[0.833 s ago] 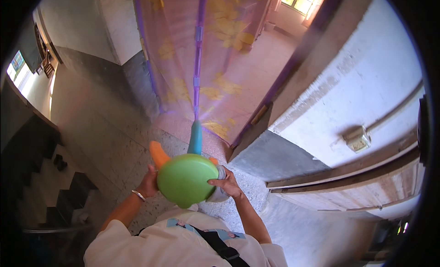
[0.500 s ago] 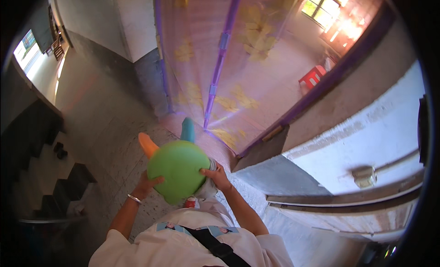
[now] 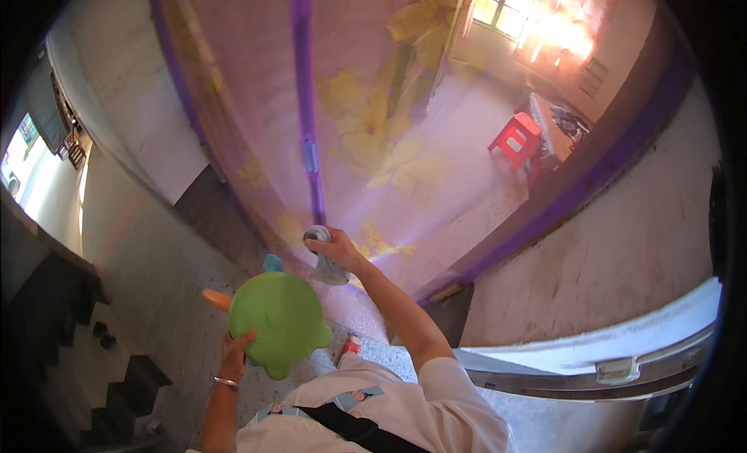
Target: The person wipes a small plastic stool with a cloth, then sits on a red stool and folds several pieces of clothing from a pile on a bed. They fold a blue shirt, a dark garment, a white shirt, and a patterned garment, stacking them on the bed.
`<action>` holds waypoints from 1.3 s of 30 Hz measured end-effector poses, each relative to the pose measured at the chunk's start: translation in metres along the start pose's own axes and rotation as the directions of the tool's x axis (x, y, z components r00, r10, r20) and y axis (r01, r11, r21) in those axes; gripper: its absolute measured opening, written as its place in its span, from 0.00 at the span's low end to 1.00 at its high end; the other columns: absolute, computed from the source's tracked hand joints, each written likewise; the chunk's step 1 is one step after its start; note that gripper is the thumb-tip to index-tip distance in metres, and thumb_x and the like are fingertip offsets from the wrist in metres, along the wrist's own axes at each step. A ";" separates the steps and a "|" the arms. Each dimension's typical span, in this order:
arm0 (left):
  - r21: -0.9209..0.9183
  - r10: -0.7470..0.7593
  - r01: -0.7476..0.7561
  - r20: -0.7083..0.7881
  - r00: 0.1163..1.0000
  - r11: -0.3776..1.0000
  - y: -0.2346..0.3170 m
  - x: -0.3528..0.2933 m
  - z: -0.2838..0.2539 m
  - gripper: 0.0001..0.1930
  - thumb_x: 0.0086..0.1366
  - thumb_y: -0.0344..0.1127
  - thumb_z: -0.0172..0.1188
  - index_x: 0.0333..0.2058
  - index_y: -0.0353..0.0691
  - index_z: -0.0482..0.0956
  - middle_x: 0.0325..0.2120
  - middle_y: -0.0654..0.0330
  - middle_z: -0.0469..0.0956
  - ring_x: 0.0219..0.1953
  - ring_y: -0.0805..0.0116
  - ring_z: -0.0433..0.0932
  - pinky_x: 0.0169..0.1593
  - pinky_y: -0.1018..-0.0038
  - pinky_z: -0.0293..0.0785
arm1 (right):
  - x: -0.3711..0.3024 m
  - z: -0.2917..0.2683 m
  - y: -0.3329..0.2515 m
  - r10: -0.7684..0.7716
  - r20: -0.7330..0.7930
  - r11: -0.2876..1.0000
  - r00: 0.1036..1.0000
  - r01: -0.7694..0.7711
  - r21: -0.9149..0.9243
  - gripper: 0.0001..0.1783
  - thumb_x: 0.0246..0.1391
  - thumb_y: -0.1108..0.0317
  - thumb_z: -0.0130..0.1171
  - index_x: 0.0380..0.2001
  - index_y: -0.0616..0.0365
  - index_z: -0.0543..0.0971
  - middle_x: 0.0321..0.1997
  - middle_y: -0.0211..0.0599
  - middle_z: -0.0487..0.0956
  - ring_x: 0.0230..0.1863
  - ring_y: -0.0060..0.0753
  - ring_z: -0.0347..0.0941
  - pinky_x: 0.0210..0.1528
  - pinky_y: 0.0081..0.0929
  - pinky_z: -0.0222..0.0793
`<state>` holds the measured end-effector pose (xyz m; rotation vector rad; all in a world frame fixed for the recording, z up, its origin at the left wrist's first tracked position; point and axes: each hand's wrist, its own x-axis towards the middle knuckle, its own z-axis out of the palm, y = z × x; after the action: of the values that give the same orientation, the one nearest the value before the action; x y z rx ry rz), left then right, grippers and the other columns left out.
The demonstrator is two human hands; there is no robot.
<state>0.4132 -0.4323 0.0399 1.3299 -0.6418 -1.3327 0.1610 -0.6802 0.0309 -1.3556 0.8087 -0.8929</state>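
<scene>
My left hand (image 3: 236, 352) grips the near left edge of a small round green plastic stool (image 3: 274, 319), its thumb on the top. Two rounded bumps stand out at the stool's near edge. An orange leg (image 3: 215, 299) and a teal leg (image 3: 272, 263) stick out at the far side; its underside is hidden. Farther forward and to the right, my right hand (image 3: 336, 249) is closed on a bunched grey cloth (image 3: 331, 272). The cloth is at the lower end of the purple centre strip (image 3: 305, 110) of a sheer curtain (image 3: 233, 87) with yellow flowers.
Through the curtain show a red stool (image 3: 517, 140), a low table (image 3: 552, 130) with things on it, and a bright window. Dark steps (image 3: 132, 395) lie at the lower left. On the right is a wall (image 3: 537, 289) with a fixture low down.
My right hand has left the green stool and reached forward to the curtain with the cloth. My left hand alone holds the stool, now lower and farther left. The view has shifted toward the curtain.
</scene>
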 end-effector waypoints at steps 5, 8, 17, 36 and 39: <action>-0.111 -0.059 0.067 0.072 0.996 0.992 0.006 0.049 0.049 0.22 0.52 0.33 0.66 0.45 0.30 0.73 0.40 0.57 0.77 0.39 0.68 0.77 0.44 0.71 0.75 | 0.065 -0.046 -0.013 -0.012 0.002 0.986 1.000 0.012 -0.167 0.11 0.46 0.66 0.63 0.33 0.58 0.79 0.27 0.29 0.77 0.29 0.19 0.70 0.33 0.23 0.68; -0.084 -0.102 0.115 0.145 0.984 0.990 0.013 0.080 0.078 0.22 0.52 0.32 0.65 0.45 0.31 0.73 0.39 0.57 0.77 0.38 0.69 0.77 0.44 0.71 0.75 | 0.100 -0.091 -0.005 -0.031 -0.137 0.997 0.990 0.020 -0.077 0.10 0.46 0.69 0.63 0.34 0.58 0.79 0.27 0.29 0.77 0.28 0.20 0.71 0.32 0.24 0.68; 0.142 -0.215 0.169 0.424 0.880 0.975 0.038 0.197 0.192 0.18 0.53 0.30 0.64 0.43 0.32 0.76 0.36 0.59 0.78 0.35 0.72 0.77 0.40 0.75 0.74 | 0.155 -0.250 -0.025 -0.044 -0.702 0.998 0.711 0.004 -0.059 0.11 0.47 0.66 0.61 0.35 0.58 0.79 0.28 0.28 0.78 0.29 0.21 0.71 0.32 0.23 0.67; 0.157 -0.487 0.511 0.618 0.616 0.845 0.070 0.467 0.432 0.21 0.55 0.30 0.62 0.49 0.39 0.69 0.42 0.58 0.75 0.41 0.65 0.77 0.44 0.67 0.78 | -0.001 -0.430 -0.158 -0.245 -0.441 0.806 -0.864 0.072 -0.588 0.35 0.53 0.68 0.57 0.57 0.73 0.52 0.58 0.60 0.62 0.53 0.45 0.66 0.56 0.35 0.65; 0.095 -0.506 0.556 0.559 0.657 0.826 0.066 0.492 0.462 0.19 0.56 0.26 0.60 0.47 0.42 0.70 0.40 0.60 0.75 0.40 0.64 0.77 0.43 0.66 0.80 | -0.011 -0.418 -0.174 -0.171 -0.502 0.762 -0.848 0.210 -0.613 0.30 0.53 0.70 0.56 0.56 0.67 0.57 0.57 0.50 0.66 0.51 0.40 0.68 0.53 0.37 0.69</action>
<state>0.1157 -1.0420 0.0388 1.0766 -0.5878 -2.2735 -0.2274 -0.8612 0.1788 0.2731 1.6983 -3.2688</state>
